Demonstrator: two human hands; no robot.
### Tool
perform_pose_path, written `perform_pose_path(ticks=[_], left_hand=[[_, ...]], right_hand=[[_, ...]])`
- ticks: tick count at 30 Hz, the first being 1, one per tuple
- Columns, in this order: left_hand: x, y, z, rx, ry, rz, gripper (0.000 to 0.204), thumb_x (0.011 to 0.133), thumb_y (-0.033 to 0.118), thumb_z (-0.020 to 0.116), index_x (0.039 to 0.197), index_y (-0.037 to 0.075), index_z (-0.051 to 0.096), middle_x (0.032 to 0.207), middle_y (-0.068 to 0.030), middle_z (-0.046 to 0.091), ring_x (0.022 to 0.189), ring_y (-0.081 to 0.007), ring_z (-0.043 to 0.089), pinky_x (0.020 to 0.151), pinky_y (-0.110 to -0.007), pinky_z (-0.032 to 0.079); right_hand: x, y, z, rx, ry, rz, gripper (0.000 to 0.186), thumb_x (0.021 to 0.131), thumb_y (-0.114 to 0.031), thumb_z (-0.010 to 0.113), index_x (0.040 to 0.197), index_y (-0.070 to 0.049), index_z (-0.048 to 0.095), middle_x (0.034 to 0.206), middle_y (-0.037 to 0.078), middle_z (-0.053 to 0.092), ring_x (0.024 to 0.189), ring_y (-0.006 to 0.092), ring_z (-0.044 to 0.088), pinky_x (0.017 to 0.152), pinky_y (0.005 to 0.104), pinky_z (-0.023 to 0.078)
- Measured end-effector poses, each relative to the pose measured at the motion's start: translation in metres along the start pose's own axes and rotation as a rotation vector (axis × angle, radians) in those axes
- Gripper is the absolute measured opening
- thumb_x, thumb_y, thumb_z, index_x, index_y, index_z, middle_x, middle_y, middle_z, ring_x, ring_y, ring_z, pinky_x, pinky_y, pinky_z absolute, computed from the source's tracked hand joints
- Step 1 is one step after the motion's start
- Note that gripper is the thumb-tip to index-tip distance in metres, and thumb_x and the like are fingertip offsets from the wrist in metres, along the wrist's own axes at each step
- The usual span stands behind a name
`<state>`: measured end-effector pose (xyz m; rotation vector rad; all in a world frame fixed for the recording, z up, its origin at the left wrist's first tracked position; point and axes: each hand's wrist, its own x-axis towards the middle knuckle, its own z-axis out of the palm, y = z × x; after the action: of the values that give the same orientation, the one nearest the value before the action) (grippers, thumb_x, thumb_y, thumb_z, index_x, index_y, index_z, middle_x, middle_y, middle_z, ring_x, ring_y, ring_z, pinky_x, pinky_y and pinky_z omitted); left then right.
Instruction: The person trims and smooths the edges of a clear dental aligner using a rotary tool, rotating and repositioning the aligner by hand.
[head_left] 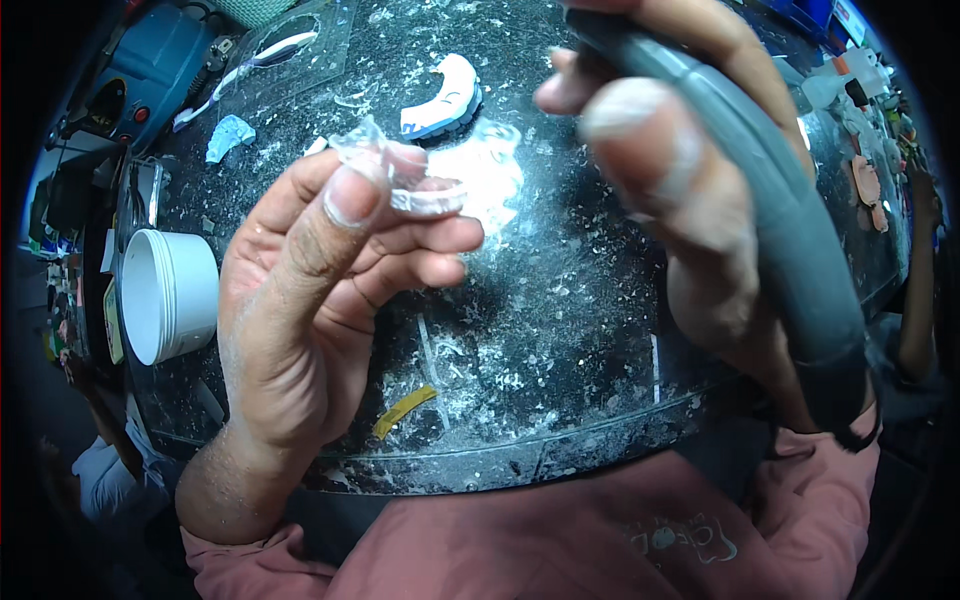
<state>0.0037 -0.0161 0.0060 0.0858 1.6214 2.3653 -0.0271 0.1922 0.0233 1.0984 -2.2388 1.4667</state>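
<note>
My left hand is closed in a pinch, thumb against fingers, around a clear plastic dental aligner. The aligner is see-through and curved, with a ragged upper edge beside the thumb. My right hand is raised close to the camera and wrapped around a thick dark grey handpiece. The handpiece's upper end runs to the top edge of the picture, and its working tip does not show. A cord seems to leave its lower end. Beyond my left fingers lies a white and blue dental arch model, apart from both hands.
A white tub stands left of my left wrist. At the upper left are a blue machine, a toothbrush and a blue model fragment. A yellow strip lies near the dusty black table's front edge. Clutter fills the far right.
</note>
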Motion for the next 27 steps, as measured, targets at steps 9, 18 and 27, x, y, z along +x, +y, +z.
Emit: perform_pose_path(ticks=[9, 18, 27], left_hand=[[0.004, 0.0, -0.001, -0.046, -0.015, 0.077, 0.029, 0.089, 0.018, 0.046, 0.108, -0.003, 0.045, 0.101, -0.0142, 0.056, 0.091, -0.0185, 0.058, 0.081, -0.028, 0.048], [0.002, -0.001, 0.005, 0.019, -0.001, 0.208, 0.018, 0.081, 0.002, 0.053, 0.098, -0.003, 0.049, 0.096, -0.0128, 0.055, 0.086, -0.0162, 0.057, 0.081, -0.028, 0.048], [0.002, -0.003, 0.004, 0.096, 0.002, 0.258, 0.019, 0.079, 0.0, 0.055, 0.097, -0.002, 0.051, 0.093, -0.0091, 0.056, 0.084, -0.0123, 0.056, 0.08, -0.026, 0.047]], right_hand=[[-0.004, 0.015, 0.023, 0.173, 0.086, -0.256, 0.032, 0.068, -0.004, 0.057, 0.098, 0.001, 0.046, 0.089, 0.012, 0.053, 0.091, 0.0284, 0.057, 0.088, 0.0409, 0.041], [-0.001, 0.01, 0.017, 0.032, 0.041, -0.292, 0.03, 0.067, -0.008, 0.061, 0.094, -0.002, 0.051, 0.084, 0.01, 0.054, 0.088, 0.0306, 0.056, 0.094, 0.0483, 0.029], [-0.001, 0.011, 0.025, 0.142, 0.104, -0.292, 0.029, 0.063, -0.006, 0.066, 0.089, -0.004, 0.055, 0.08, 0.005, 0.054, 0.075, 0.0183, 0.054, 0.087, 0.0369, 0.038]])
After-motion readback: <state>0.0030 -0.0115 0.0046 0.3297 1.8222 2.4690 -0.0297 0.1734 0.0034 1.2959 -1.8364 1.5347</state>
